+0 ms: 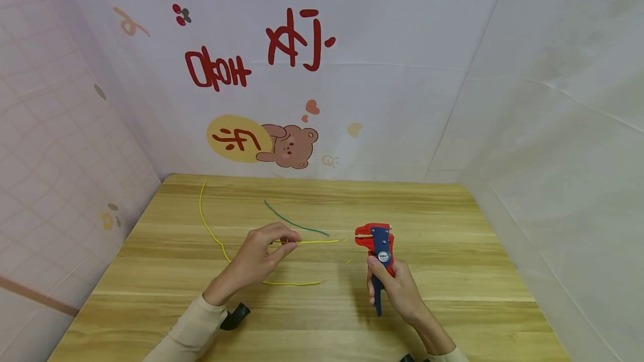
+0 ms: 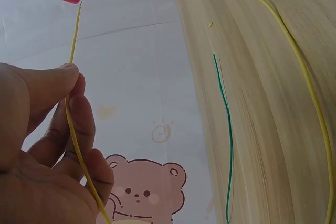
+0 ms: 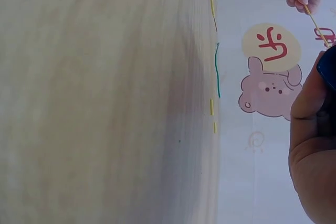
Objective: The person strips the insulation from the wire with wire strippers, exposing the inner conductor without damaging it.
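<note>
My left hand (image 1: 264,250) pinches a thin yellow wire (image 1: 319,241) between thumb and fingers, its free end pointing right. In the left wrist view the wire (image 2: 74,35) runs up from the fingertips and down across the palm; its tip looks bare. My right hand (image 1: 399,292) grips a red and blue wire stripper (image 1: 380,239) by the handles, its red nose facing left towards that tip. A small gap shows between nose and wire in the head view. The right wrist view catches only the stripper's dark handle (image 3: 328,69) at the edge.
A green wire (image 1: 297,224) lies on the wooden table (image 1: 443,217) beyond the left hand. Another yellow wire (image 1: 203,211) curves along the left, passing behind the left arm. Short yellow scraps (image 1: 348,261) lie left of the stripper. White printed cloth (image 1: 392,99) encloses the table's back and sides.
</note>
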Demonstrator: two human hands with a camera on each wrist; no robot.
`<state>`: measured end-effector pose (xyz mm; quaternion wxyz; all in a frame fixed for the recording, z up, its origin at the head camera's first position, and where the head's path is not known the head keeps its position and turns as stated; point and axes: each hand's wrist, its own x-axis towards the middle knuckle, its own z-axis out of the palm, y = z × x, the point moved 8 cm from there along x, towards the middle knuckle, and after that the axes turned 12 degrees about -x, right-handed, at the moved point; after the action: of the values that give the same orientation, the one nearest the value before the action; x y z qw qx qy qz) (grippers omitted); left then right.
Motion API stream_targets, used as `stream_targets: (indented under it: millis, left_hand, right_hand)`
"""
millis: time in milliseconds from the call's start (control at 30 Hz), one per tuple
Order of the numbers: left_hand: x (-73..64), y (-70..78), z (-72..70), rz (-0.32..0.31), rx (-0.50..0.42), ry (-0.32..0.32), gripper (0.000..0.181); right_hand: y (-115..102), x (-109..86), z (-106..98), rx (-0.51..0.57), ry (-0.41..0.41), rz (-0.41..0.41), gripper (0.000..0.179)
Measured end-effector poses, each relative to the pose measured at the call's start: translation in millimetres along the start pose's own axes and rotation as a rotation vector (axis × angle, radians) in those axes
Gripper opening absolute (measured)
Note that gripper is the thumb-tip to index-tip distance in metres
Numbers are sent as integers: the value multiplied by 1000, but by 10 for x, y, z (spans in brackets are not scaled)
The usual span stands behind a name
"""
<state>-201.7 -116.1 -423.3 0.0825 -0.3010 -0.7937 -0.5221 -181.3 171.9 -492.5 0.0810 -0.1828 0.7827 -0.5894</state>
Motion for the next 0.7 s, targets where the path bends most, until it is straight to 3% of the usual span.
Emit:
stream_targets:
  millis: [300,700]
  left_hand:
    - [-21,-46,-2,25,-13,2,19]
    - [-31,-80,2,-11,-19,-2,19]
  right_hand:
    - [16,-5,5,-6,0,26,48]
    - [15,-5,-10,1,-2,21,51]
